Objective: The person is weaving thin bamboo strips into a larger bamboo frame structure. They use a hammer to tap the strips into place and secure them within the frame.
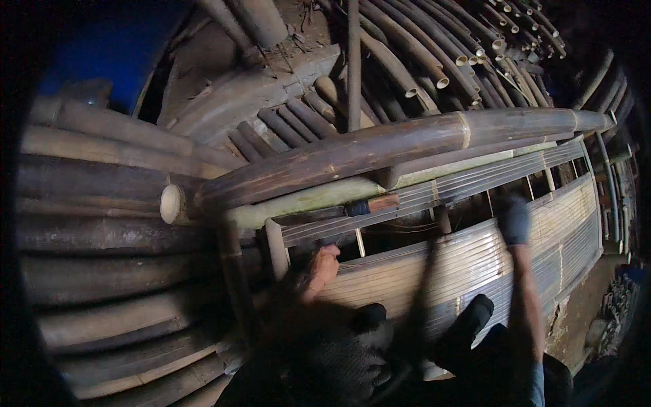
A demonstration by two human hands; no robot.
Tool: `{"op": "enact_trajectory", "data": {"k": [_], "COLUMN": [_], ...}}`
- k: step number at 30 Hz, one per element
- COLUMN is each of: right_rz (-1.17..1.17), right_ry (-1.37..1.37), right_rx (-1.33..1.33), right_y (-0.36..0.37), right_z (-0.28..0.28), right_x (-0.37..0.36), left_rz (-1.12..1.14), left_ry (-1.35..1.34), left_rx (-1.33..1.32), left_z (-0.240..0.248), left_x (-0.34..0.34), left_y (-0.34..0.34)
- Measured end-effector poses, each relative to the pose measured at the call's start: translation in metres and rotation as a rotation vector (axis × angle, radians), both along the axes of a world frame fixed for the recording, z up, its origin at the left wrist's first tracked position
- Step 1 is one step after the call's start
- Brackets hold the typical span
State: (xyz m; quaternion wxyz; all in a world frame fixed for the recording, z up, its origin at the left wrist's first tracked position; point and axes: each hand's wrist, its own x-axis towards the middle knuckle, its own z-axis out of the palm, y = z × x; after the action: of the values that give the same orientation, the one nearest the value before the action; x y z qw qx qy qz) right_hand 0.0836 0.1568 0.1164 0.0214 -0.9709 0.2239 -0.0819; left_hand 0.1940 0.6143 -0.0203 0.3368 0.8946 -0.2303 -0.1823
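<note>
My left hand (325,266) is bare, with its fingers curled at the left end of a bamboo slat panel (413,271). What it holds, if anything, is hidden. My right forearm reaches up over the panel's right part. It ends in a dark grey, motion-smeared shape, the right hand (515,222), which may be gloved; its fingers cannot be made out. Between the near panel and a narrower band of slats (475,182) runs a dark gap crossed by short pale rungs. On that band rests a piece of reddish wood (384,203) with a dark wrapping.
A thick brown bamboo pole (352,149) spans the far side, above a green pole (319,202). Stacked dark poles (102,230) fill the left. Cut bamboo ends (442,83) show at the back right. An upright post (354,68) stands behind. Dark shapes cover the lower middle.
</note>
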Motion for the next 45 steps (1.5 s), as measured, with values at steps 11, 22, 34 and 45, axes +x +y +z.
{"op": "enact_trajectory", "data": {"k": [11,22,34,45], "right_rz": [0.368,0.458,1.042,0.011], "right_ry": [0.644,0.020,0.669,0.769], "right_rx": [0.738,0.597,0.349,0.084], "right_y": [0.259,0.232,0.092,-0.029], "right_z": [-0.148,-0.084,-0.011,-0.023], "right_x": [0.088,0.056,-0.193,-0.226], "left_rz": [-0.125,0.116,0.010,-0.017], "left_ry": [0.734,0.568,0.441,-0.079], "left_rx": [0.169,-0.048,-0.070,0.212], "left_z": [-0.038,0.031,0.055,0.009], "left_x": [0.020,0.013,0.010,-0.046], "left_y": [-0.027,-0.021,-0.040,-0.022]}}
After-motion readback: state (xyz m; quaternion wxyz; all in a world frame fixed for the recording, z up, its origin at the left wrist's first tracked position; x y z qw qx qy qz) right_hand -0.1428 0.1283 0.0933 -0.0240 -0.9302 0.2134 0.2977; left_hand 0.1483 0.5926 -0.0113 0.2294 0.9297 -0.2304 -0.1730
